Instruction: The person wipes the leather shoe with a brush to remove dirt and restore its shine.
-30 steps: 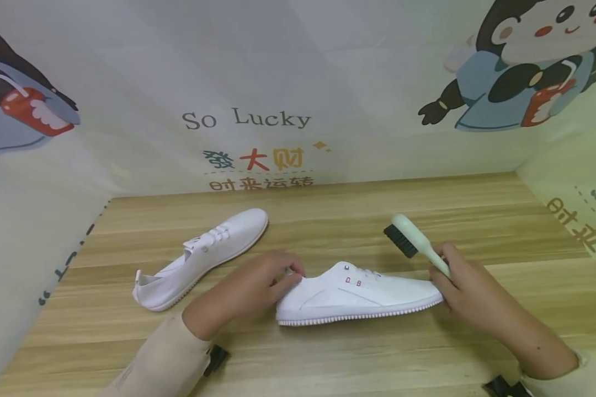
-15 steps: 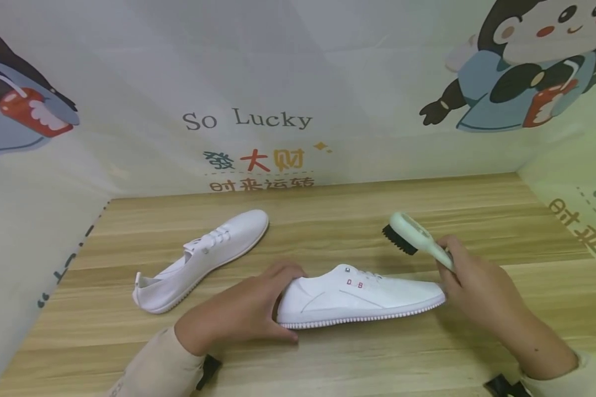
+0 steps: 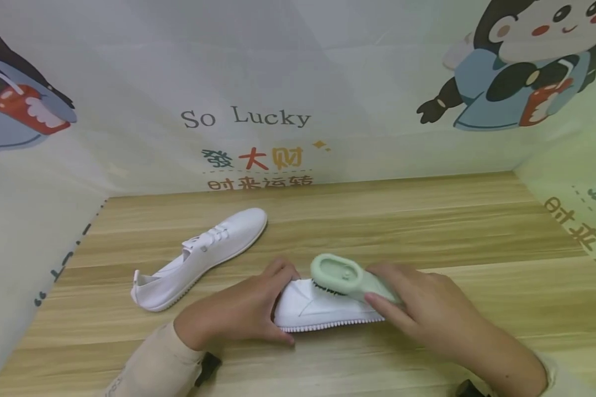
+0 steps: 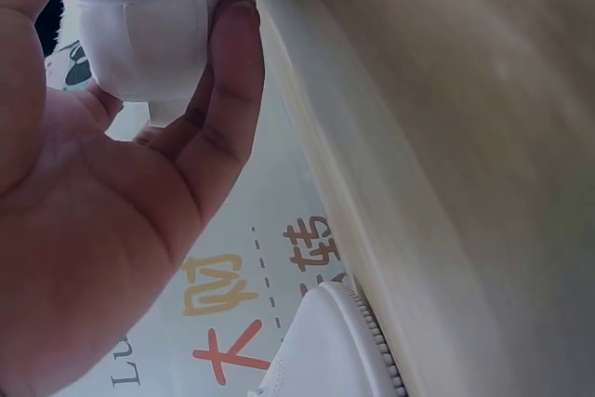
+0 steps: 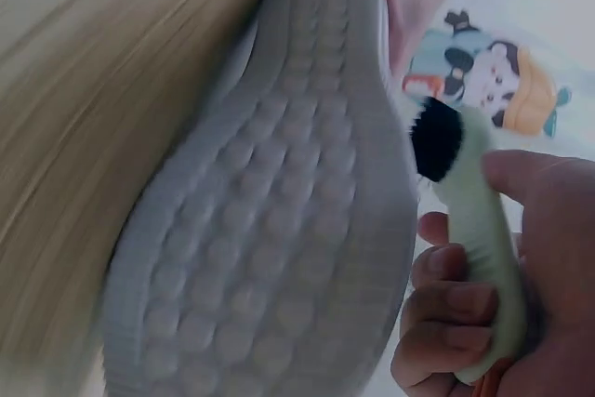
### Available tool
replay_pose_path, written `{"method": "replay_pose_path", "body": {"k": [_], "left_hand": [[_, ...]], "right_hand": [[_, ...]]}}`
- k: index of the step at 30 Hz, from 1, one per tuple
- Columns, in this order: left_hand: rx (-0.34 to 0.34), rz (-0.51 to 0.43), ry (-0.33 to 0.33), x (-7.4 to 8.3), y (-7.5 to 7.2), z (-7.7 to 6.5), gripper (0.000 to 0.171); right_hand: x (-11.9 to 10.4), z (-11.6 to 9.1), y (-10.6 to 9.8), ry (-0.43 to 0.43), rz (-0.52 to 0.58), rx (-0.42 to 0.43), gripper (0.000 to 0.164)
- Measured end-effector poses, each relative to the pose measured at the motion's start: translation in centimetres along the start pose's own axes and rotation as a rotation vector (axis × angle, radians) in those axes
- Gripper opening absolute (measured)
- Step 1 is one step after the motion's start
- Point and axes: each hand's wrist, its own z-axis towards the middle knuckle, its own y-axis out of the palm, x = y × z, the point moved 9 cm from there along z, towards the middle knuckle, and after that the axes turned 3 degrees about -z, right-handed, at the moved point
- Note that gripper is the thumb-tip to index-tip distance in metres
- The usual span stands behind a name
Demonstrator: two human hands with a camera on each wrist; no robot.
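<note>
brush (image 3: 354,280) pale green | bristles (image 5: 437,139) black | shoes (image 3: 318,310) (image 3: 209,260) white | sole (image 5: 265,220) seemingly grey

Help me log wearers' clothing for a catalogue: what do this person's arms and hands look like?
The left hand and right hand are bare, with no gloves. The left sleeve is long, plain-looking and cream; the right sleeve matches, though little of it shows. A small black piece shows beside the left cuff, too partial to identify.
</note>
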Motion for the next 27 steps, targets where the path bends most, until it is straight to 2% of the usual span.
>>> {"method": "replay_pose_path", "body": {"k": [6, 9, 13, 21, 27], "left_hand": [[-0.010, -0.045, -0.004, -0.3, 0.2, 0.0, 0.080], [-0.014, -0.048, -0.001, -0.2, 0.2, 0.1, 0.080], [-0.019, -0.024, 0.011, -0.2, 0.4, 0.0, 0.079], [-0.031, -0.007, 0.024, -0.2, 0.9, -0.1, 0.074], [-0.027, -0.019, 0.011, -0.4, 0.7, 0.2, 0.067]], "right_hand": [[-2.3, 0.0, 0.6, -0.138, -0.036, 0.084, 0.041], [-2.6, -0.1, 0.7, -0.196, -0.044, 0.116, 0.040], [-3.0, -0.2, 1.0, -0.246, -0.016, 0.117, 0.035], [-3.0, -0.2, 1.3, -0.218, -0.008, 0.063, 0.043], [-1.3, -0.3, 0.8, -0.091, 0.003, -0.073, 0.045]]}}
